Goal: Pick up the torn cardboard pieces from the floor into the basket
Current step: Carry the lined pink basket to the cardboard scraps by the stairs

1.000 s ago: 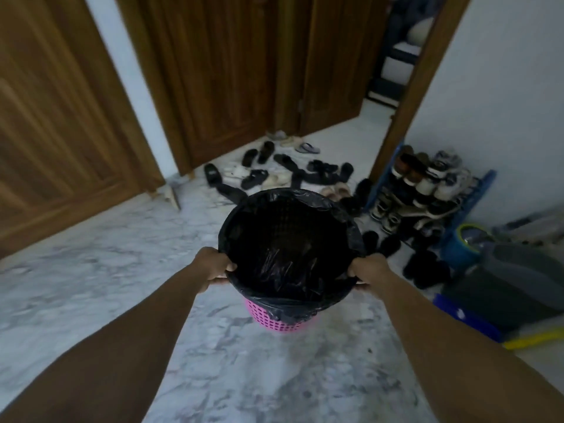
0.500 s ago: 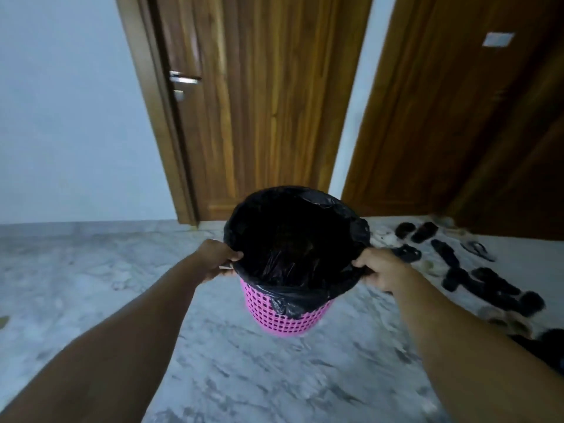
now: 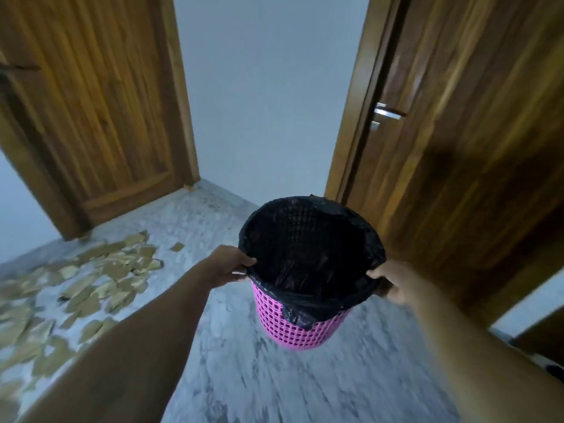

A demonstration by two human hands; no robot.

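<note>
A grey-veined marble floor fills the lower part of the view, blurred by motion. Two wooden doors stand on either side of a pale wall: the left door is plain planked wood, and the right door carries a metal lever handle.

On the floor to the left lies a wide scatter of torn cardboard pieces, tan and flat, spread from in front of the left door down to the left edge of the view; the nearest scraps are smeared, so their single shapes are hard to make out.

The pink plastic basket, with a lattice wall, is held up above the floor, well apart from the cardboard and to its right. A black bin liner lines it and folds out over the rim; its inside looks dark, and I cannot tell whether anything lies in it.

Both arms reach forward. The left hand grips the near left edge of the rim, fingers curled over the liner. The right hand grips the right edge of the rim in the same way, thumb on top of the plastic.
</note>
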